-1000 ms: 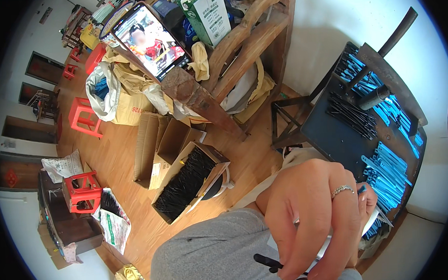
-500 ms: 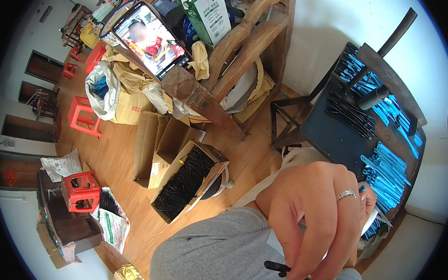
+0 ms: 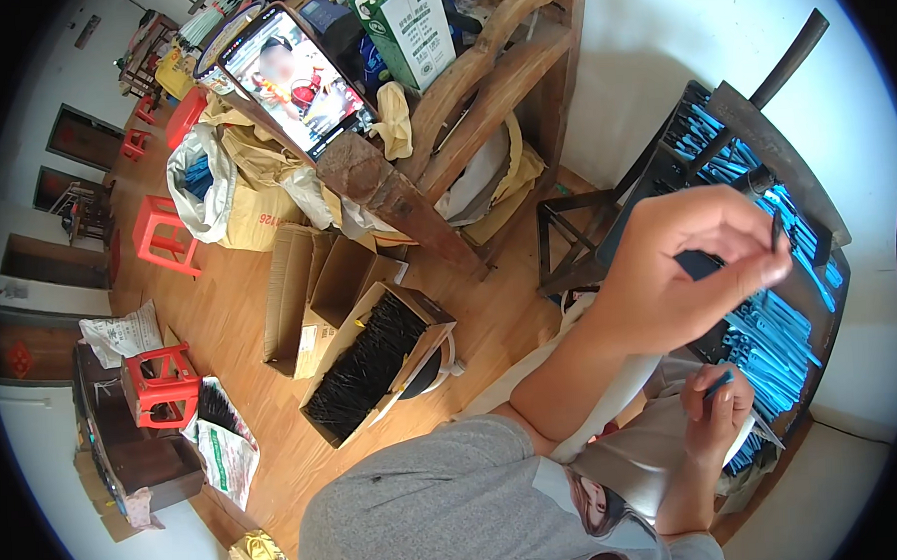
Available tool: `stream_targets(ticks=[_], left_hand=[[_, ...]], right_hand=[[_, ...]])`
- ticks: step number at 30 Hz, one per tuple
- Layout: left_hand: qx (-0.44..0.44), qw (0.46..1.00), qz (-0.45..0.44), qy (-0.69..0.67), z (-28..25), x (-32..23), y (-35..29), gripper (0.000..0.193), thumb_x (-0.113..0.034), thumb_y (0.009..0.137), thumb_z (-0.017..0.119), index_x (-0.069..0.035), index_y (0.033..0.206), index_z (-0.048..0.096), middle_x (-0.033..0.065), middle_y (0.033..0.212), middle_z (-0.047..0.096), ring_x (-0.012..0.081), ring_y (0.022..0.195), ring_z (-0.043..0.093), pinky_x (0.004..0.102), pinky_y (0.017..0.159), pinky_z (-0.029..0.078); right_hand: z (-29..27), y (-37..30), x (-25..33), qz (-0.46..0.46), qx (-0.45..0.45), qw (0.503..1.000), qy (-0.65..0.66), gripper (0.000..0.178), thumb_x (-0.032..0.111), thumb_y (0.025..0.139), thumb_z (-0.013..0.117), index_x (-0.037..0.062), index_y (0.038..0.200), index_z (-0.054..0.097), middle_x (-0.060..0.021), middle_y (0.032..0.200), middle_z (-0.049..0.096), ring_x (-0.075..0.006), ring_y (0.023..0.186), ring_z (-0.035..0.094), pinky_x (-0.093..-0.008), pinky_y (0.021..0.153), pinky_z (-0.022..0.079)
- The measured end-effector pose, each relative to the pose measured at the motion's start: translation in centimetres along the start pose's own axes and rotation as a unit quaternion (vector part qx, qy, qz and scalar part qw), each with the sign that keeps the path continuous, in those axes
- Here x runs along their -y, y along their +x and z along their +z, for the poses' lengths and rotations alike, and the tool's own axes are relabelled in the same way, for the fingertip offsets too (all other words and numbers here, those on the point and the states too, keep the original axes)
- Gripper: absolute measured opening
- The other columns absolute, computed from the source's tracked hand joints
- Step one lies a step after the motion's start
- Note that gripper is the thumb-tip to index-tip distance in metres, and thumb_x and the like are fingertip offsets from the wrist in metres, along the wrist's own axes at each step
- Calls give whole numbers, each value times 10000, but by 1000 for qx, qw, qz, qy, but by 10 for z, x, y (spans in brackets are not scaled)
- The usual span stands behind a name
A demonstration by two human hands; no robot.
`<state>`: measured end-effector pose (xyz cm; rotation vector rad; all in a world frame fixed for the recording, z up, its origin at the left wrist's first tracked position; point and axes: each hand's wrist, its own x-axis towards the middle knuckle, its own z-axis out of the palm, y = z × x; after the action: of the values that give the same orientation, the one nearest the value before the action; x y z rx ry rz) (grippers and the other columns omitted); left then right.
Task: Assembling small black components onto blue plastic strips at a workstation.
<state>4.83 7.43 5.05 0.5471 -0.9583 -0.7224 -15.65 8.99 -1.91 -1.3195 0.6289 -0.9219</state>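
Note:
Out over the dark workbench (image 3: 617,238) reaches my left hand (image 3: 703,269). Its thumb and fingers pinch a thin black piece (image 3: 777,231), mostly hidden by the grip. Closer to my body, my right hand (image 3: 716,408) is raised with curled fingers closed around a small blue piece (image 3: 717,384), of which only a short end shows. Beyond the right hand lies a pile of flat blue strips (image 3: 772,351) with rounded ends. More blue strips (image 3: 718,143) lie under the black metal lever press (image 3: 778,140), partly behind my left hand.
The press's long handle (image 3: 791,60) sticks up at the far right. A carton of black sticks (image 3: 367,369) stands on the floor. A phone (image 3: 300,81) leans on a wooden armrest (image 3: 374,183). Red stools (image 3: 166,232) and a white sack (image 3: 204,181) are at left.
My left hand has swung up and away from my body to the workbench, carrying a black piece. My right hand, earlier mostly covered by it, now shows in about the same place.

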Motion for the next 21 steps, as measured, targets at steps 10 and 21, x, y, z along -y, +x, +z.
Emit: stream_targets(ticks=[10,21], left_hand=[[-70,993,-6,98,1,36,10,87,8,853,677,40,911,620,70,879,687,103,821,674,228,740,544],[-43,992,-15,116,8,47,8,87,29,851,653,43,925,610,83,869,688,114,820,681,232,722,539]], right_hand=[[5,1,5,-22,13,1000,-8,417,400,970,532,13,815,520,-8,558,422,-66,441,308,-243,438,217],[5,-1,2,-10,8,1000,-13,416,399,968,538,12,818,519,4,524,394,-65,450,308,-241,442,210]])
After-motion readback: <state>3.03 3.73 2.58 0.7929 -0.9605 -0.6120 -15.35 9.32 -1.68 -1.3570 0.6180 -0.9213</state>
